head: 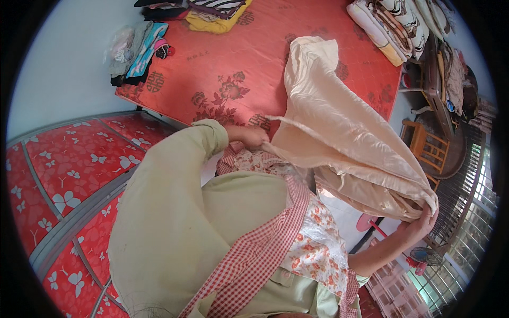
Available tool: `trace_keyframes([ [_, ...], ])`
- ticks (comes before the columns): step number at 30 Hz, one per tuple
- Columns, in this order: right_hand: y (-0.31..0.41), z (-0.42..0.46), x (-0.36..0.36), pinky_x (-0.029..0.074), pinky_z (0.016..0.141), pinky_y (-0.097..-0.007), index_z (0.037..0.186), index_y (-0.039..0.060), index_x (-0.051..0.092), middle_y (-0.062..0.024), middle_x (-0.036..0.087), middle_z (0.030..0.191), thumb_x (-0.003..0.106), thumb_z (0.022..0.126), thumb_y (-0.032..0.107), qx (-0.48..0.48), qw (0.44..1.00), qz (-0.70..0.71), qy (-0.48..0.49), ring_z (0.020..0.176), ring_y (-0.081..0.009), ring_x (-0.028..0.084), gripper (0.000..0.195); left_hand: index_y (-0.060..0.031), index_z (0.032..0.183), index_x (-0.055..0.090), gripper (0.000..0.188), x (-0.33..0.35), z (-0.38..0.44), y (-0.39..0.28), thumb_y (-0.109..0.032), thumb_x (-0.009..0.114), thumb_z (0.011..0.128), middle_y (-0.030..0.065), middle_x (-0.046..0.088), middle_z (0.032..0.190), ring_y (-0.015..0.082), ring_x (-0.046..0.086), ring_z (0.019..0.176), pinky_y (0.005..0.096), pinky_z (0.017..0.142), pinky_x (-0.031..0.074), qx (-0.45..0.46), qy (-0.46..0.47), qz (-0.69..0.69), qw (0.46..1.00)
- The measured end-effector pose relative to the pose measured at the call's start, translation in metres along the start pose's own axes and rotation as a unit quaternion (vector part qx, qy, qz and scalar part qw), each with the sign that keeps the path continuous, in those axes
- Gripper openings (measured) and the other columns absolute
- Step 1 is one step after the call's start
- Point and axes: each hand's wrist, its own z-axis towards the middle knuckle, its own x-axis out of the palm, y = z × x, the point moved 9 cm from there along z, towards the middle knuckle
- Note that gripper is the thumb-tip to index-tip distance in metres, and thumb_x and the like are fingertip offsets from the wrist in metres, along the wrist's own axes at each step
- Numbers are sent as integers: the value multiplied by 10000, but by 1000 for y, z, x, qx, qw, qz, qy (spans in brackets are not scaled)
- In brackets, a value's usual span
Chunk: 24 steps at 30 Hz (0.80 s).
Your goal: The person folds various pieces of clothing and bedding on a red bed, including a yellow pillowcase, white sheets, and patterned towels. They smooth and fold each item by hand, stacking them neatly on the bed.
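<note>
A large peach-cream satiny cloth [338, 115] stretches between my two hands. Its far end rests on the red mattress [214, 63], which bears dark flower prints and printed characters. My left hand [254, 137] pinches a corner of the cloth's near edge, close to my body and just short of the mattress. Out to the right, my right hand [423, 222] grips the gathered opposite end, raised off the mattress over the floor. The cloth sags in folds between the hands, and a thin tie or thread dangles from its edge. Some of my fingers are hidden by the fabric.
Folded clothes [135, 51] and a yellow-bottomed pile [216, 16] lie on the mattress's left and far side. Folded bedding [387, 31] is stacked at far right. A red butterfly-print wardrobe [83, 159] stands close at left. Right are a wooden chair [429, 147] and a fan [425, 256].
</note>
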Motion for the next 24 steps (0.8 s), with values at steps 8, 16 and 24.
trace_keyframes([
  [8,4,-1,-13,548,809,-336,1170,-35,554,-136,625,1068,576,912,129,-15,1000,-19,-16,952,-233,645,307,-45,910,651,188,-38,15,-65,-203,626,811,211,404,1378,404,442,1210,468,977,405,47,-218,202,954],
  [16,2,-2,-14,543,844,-340,1197,-48,559,-154,623,1129,562,929,108,-11,1000,1,-6,1000,-240,640,310,-120,956,702,207,3,26,-81,-210,636,781,224,324,1457,436,355,1286,496,1034,370,230,-119,142,955],
  [24,-4,3,-18,545,844,-351,1197,-55,555,-159,627,1118,562,925,99,-11,1000,10,9,1001,-249,639,312,-26,937,696,262,-9,66,-102,-195,611,756,175,511,1317,326,521,1161,474,914,444,114,-208,173,956],
])
